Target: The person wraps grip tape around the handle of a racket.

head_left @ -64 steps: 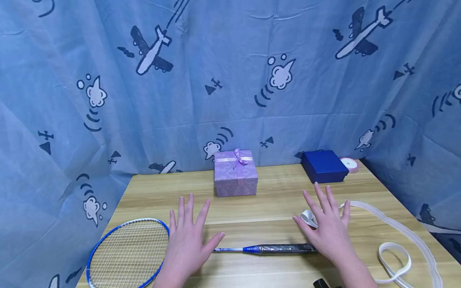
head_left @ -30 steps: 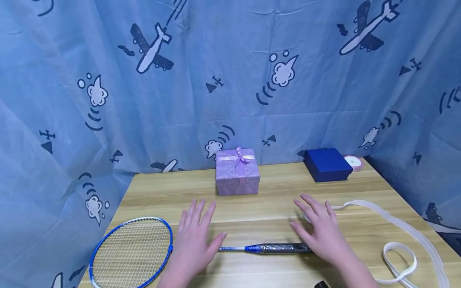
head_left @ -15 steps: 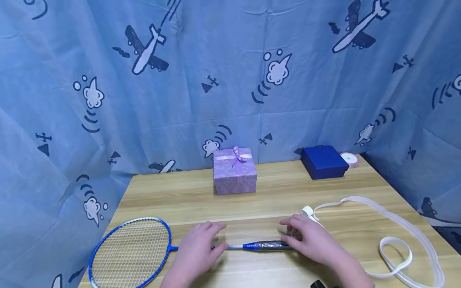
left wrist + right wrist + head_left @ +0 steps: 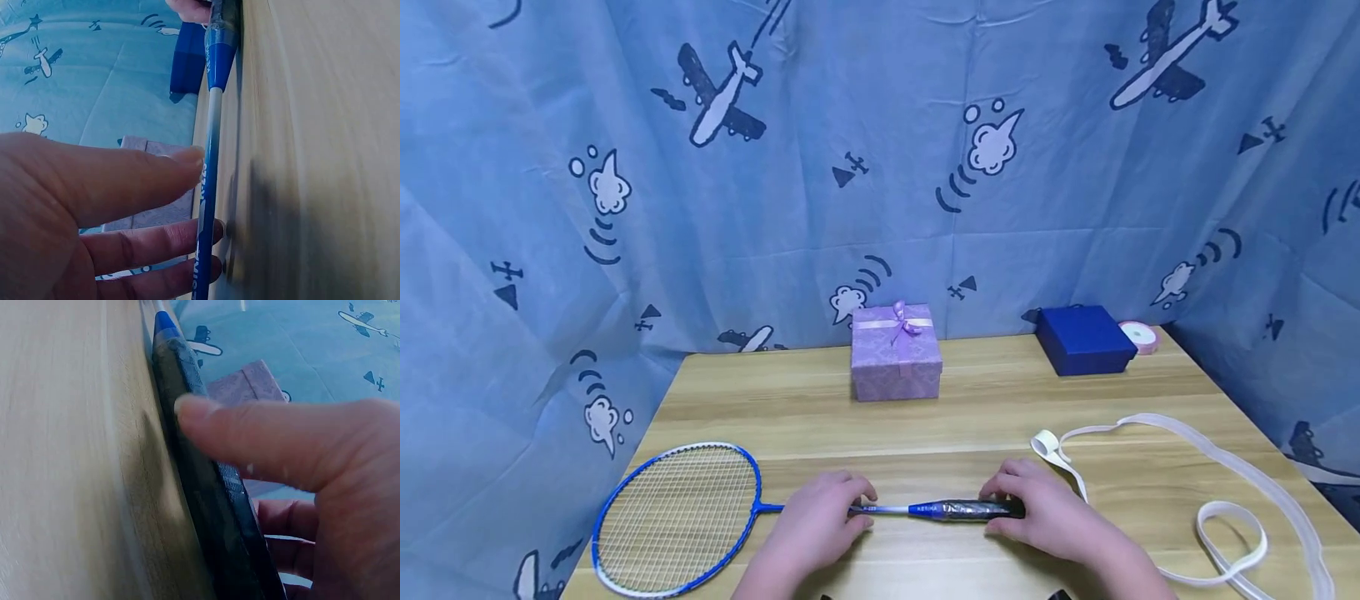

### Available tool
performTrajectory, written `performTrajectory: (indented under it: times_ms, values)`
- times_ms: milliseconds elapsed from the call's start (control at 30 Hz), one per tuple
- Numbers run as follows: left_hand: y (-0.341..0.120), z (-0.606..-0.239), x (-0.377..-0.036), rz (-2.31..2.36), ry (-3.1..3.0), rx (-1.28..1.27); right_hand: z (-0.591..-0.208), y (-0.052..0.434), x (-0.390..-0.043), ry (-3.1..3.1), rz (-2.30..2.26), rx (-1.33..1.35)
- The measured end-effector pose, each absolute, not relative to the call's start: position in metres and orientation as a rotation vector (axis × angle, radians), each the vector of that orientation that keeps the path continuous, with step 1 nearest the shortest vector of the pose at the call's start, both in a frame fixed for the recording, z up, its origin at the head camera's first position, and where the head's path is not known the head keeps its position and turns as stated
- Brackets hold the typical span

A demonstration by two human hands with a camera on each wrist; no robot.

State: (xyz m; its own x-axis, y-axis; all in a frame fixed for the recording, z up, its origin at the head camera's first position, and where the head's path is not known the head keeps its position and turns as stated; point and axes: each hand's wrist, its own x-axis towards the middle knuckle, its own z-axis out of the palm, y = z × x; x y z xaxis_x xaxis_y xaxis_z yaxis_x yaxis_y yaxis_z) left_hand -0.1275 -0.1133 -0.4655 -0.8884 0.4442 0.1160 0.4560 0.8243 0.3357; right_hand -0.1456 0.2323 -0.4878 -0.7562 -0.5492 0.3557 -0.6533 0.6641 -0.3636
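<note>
- Right hand (image 4: 1051,521) is curling round the racket (image 4: 715,515) grip; left hand (image 4: 817,528) is pinching its shaft, thumb on top.
- Racket is lying flat on the table (image 4: 970,425), nearer than the purple box (image 4: 896,351); white tape (image 4: 1213,475) lies right of the racket.
- Lifting calls for both ends rising level, firmer fingers under the grip.

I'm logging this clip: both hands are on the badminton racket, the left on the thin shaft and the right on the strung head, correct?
Not quite. The right hand grips the dark wrapped handle, not the strung head, which lies untouched at the far left. The head view shows it. The left hand is on the thin shaft, as you said.
</note>
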Motion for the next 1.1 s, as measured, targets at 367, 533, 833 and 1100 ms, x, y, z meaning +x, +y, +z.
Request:
performTrajectory:
  times_ms: [367, 533, 833, 1100]
  values:
    - [-0.111, -0.469, -0.127, -0.491, -2.937, -0.740, -0.489, 0.233, -0.146, -2.738, 0.728, 0.949]
    - [-0.110, -0.472, -0.129, -0.461, -2.924, -0.747, -0.489, 0.232, -0.147, -2.759, 0.733, 0.922]
    - [-0.109, -0.475, -0.130, -0.512, -2.923, -0.744, -0.490, 0.233, -0.145, -2.726, 0.748, 0.953]
    - [-0.113, -0.472, -0.137, -0.558, -2.851, -0.754, -0.482, 0.232, -0.145, -2.742, 0.799, 0.922]
